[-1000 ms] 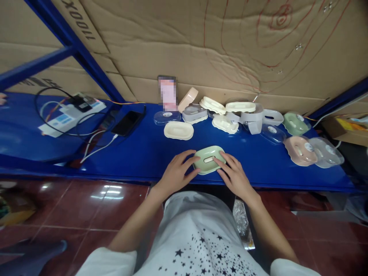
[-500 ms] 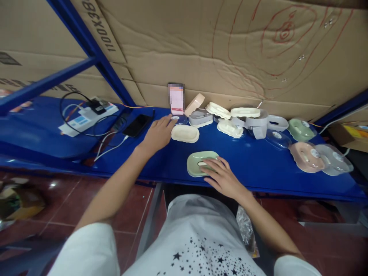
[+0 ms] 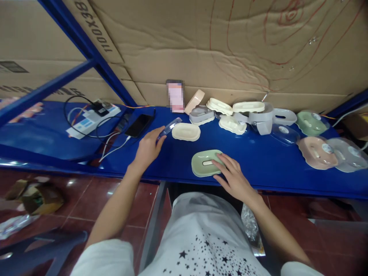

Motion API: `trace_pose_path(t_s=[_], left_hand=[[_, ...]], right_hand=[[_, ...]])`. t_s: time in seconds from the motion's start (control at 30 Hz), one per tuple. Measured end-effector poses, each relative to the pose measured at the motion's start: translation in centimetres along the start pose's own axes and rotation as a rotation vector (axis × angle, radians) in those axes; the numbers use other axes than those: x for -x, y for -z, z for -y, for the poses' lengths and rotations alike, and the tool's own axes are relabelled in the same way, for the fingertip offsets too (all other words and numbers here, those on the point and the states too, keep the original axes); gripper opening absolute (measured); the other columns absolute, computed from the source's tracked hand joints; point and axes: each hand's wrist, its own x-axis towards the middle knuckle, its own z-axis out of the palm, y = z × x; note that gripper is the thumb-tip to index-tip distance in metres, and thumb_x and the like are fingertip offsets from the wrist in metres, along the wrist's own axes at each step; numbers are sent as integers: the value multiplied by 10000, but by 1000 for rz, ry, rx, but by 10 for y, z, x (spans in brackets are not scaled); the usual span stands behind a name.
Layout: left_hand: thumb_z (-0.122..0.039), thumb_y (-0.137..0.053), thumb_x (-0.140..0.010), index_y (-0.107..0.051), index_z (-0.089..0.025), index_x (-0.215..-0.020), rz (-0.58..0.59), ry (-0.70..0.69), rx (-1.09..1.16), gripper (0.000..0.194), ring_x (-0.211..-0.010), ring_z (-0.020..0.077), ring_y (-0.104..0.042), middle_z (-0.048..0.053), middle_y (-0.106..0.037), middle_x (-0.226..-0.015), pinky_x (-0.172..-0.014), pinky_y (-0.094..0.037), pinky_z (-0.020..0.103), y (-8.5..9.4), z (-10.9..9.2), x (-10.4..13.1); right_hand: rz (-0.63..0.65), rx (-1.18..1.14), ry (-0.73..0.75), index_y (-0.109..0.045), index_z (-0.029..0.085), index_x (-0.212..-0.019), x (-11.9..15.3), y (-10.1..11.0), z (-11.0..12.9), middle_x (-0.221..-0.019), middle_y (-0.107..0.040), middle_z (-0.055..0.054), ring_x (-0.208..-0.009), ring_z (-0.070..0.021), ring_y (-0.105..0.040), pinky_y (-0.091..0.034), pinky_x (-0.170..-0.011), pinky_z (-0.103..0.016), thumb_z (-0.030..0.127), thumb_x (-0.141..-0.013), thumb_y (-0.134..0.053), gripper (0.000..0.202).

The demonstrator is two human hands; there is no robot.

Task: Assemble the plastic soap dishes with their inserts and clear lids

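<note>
A pale green oval soap dish with a slot and a light strip in its middle lies near the table's front edge. My right hand grips its right end, fingers over the rim and thumb at the near side. In my left hand is a clear plastic lid, pinched at its lower left end and tilted up off the table. Just right of that lid lies a cream oval dish.
Behind stand a propped phone, a peach dish and several cream and grey dishes. Clear-covered green and pink dishes lie at right. A dark phone, cables and a power strip lie left.
My left hand has picked up the clear lid from beside the propped phone and drawn it back toward me, tilting it. My right hand stays at the green dish. The view has shifted slightly.
</note>
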Motion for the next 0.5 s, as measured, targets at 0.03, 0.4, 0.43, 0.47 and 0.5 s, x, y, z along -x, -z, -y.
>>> trace_pose_path(t_s=[0.03,0.4,0.43,0.47,0.5], left_hand=[[-393,-439,-1130,-568,-153,-1512,-43,12,37,470,-1274,280,-716,166,-683,-1469,-1037,-629,438,1,-8,10],[-178,-627,-1054,-515,-260,-1584,-120,-429,104,548,-1346,306,-678,126,-694,-1458,-1067,-623,458,-26,-130,77],[-174,-628,-1052,-530,-272,-1572,-111,-427,116,537,-1343,307,-679,120,-699,-1449,-1062,-624,463,-28,-131,77],[-173,-632,-1050,-543,-286,-1562,-103,-423,139,532,-1349,305,-674,113,-699,-1448,-1071,-618,470,-29,-130,77],[-178,-644,-1045,-551,-297,-1556,-95,-422,169,532,-1361,304,-664,108,-695,-1453,-1087,-609,478,-29,-128,76]], right_hand=[[-2,-27,-24,-288,330,-1710,-1,0,1,-1764,-344,-127,-1641,-341,-319,-417,-1259,-637,351,-1112,-529,646],[-134,-241,-120,-90,448,-1738,2,-4,-3,-1845,50,-15,-1689,-331,-161,-429,-1287,-589,322,-1103,-549,794],[-118,-242,-121,-154,457,-1730,2,-3,-3,-1846,12,-5,-1687,-325,-175,-418,-1294,-591,314,-1106,-540,748],[-113,-240,-122,-208,457,-1720,1,-2,-3,-1846,-35,-4,-1685,-321,-191,-410,-1300,-591,308,-1107,-538,712],[-121,-236,-120,-248,448,-1712,1,-2,-2,-1843,-86,-11,-1681,-317,-209,-406,-1304,-589,304,-1105,-543,691]])
